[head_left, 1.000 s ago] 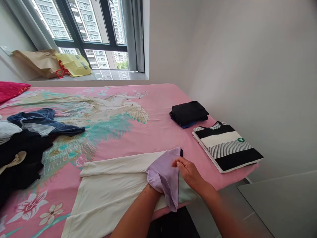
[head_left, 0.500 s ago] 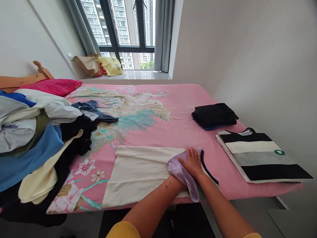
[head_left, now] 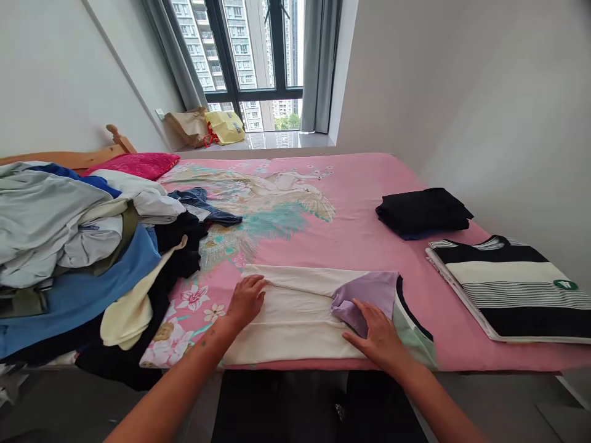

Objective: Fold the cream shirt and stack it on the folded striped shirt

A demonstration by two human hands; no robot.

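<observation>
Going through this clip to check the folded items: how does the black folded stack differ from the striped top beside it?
The black folded stack is plain black with a little blue showing beneath, while the striped top has black, cream and fine-striped bands plus a green badge. The black folded stack is thick and lumpy; the striped top lies flatter and squarer, its neckline showing. Both are folded and lie on the pink bedsheet.

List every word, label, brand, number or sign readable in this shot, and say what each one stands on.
Green round badge on the black-and-white striped shirt: white mark, too small to read.
Yellow bag on the window ledge: dark print, too blurred to read.
No text can be quoted.
</observation>
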